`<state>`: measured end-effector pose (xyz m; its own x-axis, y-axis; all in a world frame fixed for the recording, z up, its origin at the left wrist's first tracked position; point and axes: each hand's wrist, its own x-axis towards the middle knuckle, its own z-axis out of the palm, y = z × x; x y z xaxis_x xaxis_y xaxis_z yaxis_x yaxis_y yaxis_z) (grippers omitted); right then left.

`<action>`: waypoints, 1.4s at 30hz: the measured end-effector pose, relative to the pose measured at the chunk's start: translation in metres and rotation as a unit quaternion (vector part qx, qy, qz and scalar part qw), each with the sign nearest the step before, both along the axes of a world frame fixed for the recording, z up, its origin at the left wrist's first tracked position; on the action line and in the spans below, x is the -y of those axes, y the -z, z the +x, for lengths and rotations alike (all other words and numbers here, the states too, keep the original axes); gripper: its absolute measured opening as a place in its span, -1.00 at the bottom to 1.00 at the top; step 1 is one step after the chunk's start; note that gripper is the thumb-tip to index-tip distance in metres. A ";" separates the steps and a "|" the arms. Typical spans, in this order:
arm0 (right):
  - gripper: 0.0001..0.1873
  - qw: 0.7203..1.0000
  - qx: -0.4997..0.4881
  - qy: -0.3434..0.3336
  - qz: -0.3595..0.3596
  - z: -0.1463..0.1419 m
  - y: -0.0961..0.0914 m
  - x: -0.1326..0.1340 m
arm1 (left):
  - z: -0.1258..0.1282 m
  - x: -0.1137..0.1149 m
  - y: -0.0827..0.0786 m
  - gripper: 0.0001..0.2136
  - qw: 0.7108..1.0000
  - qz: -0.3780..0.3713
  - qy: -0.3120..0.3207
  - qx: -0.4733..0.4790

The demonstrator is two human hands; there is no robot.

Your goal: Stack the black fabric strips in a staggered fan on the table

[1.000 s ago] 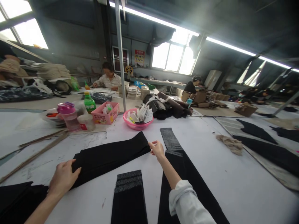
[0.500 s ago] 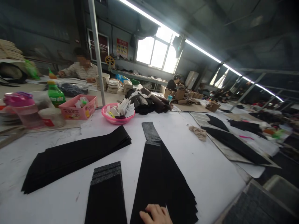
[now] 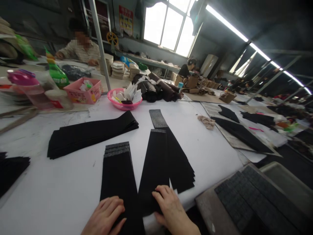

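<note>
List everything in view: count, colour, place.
Fabric stacks: at least five, black, on worktable
Worktable: one, white, foreground
Basin: one, pink, behind stacks
Box: one, pink, left of basin
Bottle: one, green, behind box
Jug: one, translucent, pink lid, far left
Tub: one, whitish, between jug and box
Crumpled cloth: one, beige, right of stacks
Flat pieces: several, black, right side
Panels: several, dark grey, lower right
Heap: one, mostly dark, right of basin
Windows: at least two, white, background
Co-workers: at least two, pale and dark tops, background
Other background: too blurred to count
Left hand: one, bare, on centre stack
Right hand: one, bare, on next stack rightward
</note>
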<state>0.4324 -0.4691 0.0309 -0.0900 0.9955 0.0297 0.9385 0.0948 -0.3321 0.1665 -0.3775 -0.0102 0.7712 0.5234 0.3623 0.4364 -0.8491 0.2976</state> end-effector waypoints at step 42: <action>-0.55 0.713 -0.601 0.361 0.010 0.056 -0.041 -0.004 | 0.131 -0.077 -0.041 -0.62 0.985 -0.151 0.049 -0.060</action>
<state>0.4888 -0.4654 0.0714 0.5486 0.7678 -0.3310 -0.2162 -0.2521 -0.9432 0.2978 -0.3003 0.0306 0.8511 0.5146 0.1037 0.4049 -0.7693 0.4942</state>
